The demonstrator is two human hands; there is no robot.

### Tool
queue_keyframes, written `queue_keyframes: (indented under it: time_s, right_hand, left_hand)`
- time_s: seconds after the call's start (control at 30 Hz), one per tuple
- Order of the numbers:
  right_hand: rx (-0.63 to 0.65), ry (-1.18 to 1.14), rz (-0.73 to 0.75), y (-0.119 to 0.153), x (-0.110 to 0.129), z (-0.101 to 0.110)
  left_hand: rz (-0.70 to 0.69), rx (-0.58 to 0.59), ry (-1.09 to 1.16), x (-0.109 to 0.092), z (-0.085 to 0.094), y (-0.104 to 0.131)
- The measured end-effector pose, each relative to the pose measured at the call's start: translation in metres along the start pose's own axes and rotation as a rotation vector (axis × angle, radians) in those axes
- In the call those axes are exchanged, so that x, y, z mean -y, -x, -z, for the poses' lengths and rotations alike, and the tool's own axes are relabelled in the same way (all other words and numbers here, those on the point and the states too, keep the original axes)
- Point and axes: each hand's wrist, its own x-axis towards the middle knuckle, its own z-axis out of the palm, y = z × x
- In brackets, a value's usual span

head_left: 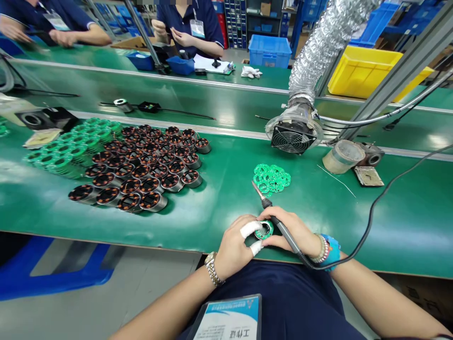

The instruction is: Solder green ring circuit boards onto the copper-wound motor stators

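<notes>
Low at the table's front edge, my left hand (234, 243) grips a motor stator with a green ring-shaped circuit board (270, 231) on top. White wraps cover its thumb and a finger. Fingertips of my right hand (300, 232) touch the same stator from the other side. A soldering iron (284, 230) also lies in that right hand, its tip pointing up and left, away from the ring. Just beyond it is a loose pile of green ring boards (272, 178). Several copper-wound stators (152, 200) stand in rows to the left.
Stacked green boards (63, 163) sit at far left. A fume fan (293, 139) hangs from a foil duct (311, 52). At right are a round tub (343, 157), a sponge tray (368, 176) and a solder wire (336, 179). The iron's cable (370, 222) crosses my right wrist. Two people work opposite.
</notes>
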Motion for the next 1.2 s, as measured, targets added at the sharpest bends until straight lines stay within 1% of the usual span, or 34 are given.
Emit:
queue_keyframes:
  time_s: [0.07, 0.1, 0.17, 0.23, 0.27, 0.4, 0.47, 0.57, 0.67, 0.9, 1.07, 1.2]
  right_hand:
    - [-0.005, 0.012, 0.013, 0.0, -0.001, -0.001]
    - [-0.005, 0.014, 0.019, 0.001, -0.001, -0.002]
    - [-0.008, 0.0, 0.034, 0.002, -0.001, -0.001]
    - [-0.039, -0.026, 0.045, 0.006, -0.001, 0.0]
    - [-0.079, -0.035, 0.044, 0.01, -0.001, 0.001]
    - [-0.314, -0.016, -0.008, 0.027, 0.0, 0.001]
    - [-0.363, -0.01, -0.051, 0.034, -0.001, -0.004]
    - [-0.376, -0.086, -0.097, 0.037, -0.002, -0.015]
    - [-0.371, -0.178, -0.116, 0.034, -0.003, -0.021]
    - [-0.37, -0.281, -0.154, 0.024, -0.002, -0.022]
    - [-0.41, -0.274, -0.188, 0.02, 0.0, -0.024]
    - [-0.446, -0.267, -0.17, 0.022, 0.0, -0.027]
  left_hand:
    - [-0.069, 0.029, 0.04, 0.002, 0.004, 0.0]
    - [-0.079, 0.056, 0.06, 0.003, 0.006, 0.0]
    - [-0.067, 0.105, 0.092, 0.006, 0.01, 0.0]
    - [-0.057, 0.125, 0.106, 0.008, 0.012, 0.001]
    - [-0.052, 0.121, 0.109, 0.009, 0.013, 0.001]
    - [-0.002, 0.097, 0.112, 0.01, 0.013, 0.001]
    - [0.036, 0.105, 0.114, 0.01, 0.013, 0.002]
    - [0.079, 0.134, 0.113, 0.011, 0.014, 0.003]
    - [0.095, 0.141, 0.104, 0.012, 0.014, 0.005]
    - [0.046, 0.127, 0.063, 0.014, 0.013, 0.007]
    - [0.017, 0.119, 0.031, 0.012, 0.014, 0.005]
    - [0.017, 0.102, 0.019, 0.01, 0.012, 0.004]
